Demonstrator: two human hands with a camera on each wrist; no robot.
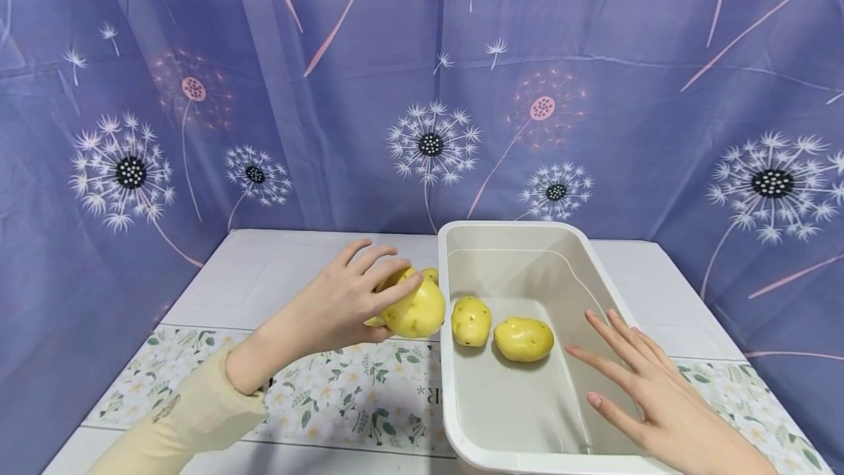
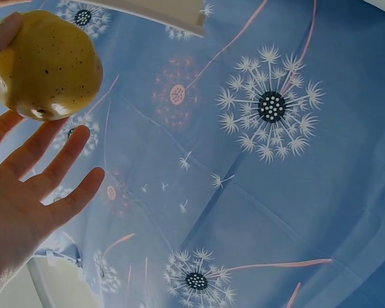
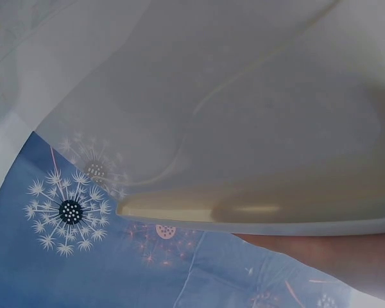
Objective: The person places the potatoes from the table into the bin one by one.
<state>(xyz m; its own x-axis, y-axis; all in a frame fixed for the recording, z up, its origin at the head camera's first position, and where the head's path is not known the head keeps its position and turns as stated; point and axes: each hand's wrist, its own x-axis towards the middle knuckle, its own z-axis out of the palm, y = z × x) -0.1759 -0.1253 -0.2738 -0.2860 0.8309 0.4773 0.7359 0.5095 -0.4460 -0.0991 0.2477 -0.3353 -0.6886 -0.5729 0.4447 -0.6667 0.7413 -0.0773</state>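
My left hand (image 1: 369,292) holds a yellow speckled potato (image 1: 418,310) just above the table, close to the left rim of a white plastic basin (image 1: 448,255). In the left wrist view the potato (image 2: 48,64) sits between the thumb and the fingers (image 2: 51,160). A sliver of yellow (image 1: 430,275) shows behind it; I cannot tell what it is. Two more potatoes (image 1: 471,321) (image 1: 524,339) lie on the basin floor. My right hand (image 1: 620,361) hovers over the basin's front right with fingers spread and straight, holding nothing. The right wrist view shows mostly the basin wall (image 3: 244,128).
The basin stands on a white table (image 1: 277,270) with a floral mat (image 1: 356,387) along its front. A blue curtain (image 1: 422,94) printed with dandelions hangs close behind and on both sides of the table.
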